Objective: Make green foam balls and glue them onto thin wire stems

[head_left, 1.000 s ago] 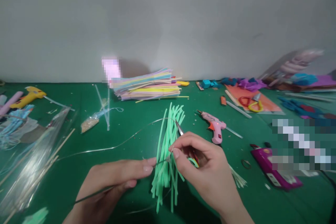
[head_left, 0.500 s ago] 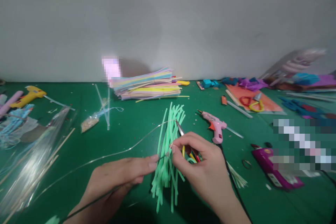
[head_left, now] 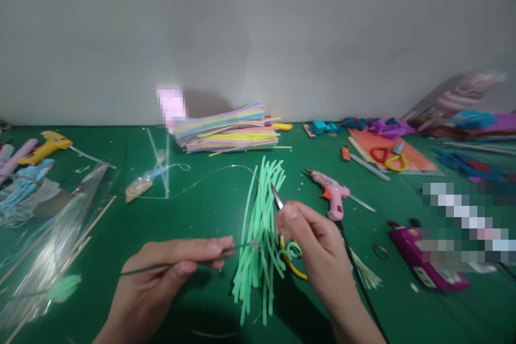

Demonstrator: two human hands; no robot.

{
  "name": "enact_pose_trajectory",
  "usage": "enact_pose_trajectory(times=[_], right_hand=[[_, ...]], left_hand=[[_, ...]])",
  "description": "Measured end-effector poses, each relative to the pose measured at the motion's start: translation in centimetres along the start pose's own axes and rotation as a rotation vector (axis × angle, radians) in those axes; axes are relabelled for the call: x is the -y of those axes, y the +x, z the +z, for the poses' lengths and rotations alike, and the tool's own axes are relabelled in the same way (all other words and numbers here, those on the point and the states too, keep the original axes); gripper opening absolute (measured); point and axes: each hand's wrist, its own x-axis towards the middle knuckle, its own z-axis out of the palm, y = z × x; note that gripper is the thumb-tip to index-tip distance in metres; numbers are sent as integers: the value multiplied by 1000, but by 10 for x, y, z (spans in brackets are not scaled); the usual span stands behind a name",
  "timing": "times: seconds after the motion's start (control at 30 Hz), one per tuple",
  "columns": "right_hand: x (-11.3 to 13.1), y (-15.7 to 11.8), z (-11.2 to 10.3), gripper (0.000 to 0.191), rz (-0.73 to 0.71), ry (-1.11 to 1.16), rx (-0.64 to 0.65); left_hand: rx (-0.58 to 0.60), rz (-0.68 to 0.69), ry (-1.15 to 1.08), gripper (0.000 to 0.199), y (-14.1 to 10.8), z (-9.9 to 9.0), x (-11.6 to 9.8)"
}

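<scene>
My left hand pinches a thin dark green stem, whose right tip reaches over the bundle of light green strips. At the lower left, a pale green tuft appears on a dark stem. My right hand has its fingers pressed together beside the bundle, above scissors with yellow handles; what the fingertips hold is too small to tell. The pointed metal blades show just beyond that hand. A thin shiny wire curves over the table to the bundle.
A pink glue gun with a black cord lies right of the bundle. Multicoloured strips are stacked by the wall. Clear wrappers and a yellow glue gun lie left; a magenta device lies right.
My right hand has drawn back from the stem's tip. My left hand has shifted slightly left and turned with the stem. The wire now arcs higher, and the pale green tuft has come into fuller view.
</scene>
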Motion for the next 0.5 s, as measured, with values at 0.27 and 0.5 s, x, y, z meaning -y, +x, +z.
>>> enact_pose_trajectory(times=[0.27,0.5], right_hand=[[0,-6,3,32,-139,38,-73],[9,-11,5,43,58,157,195]], left_hand=[[-53,-15,-170,13,-4,6,-4],[219,169,-23,24,0,-16,12]])
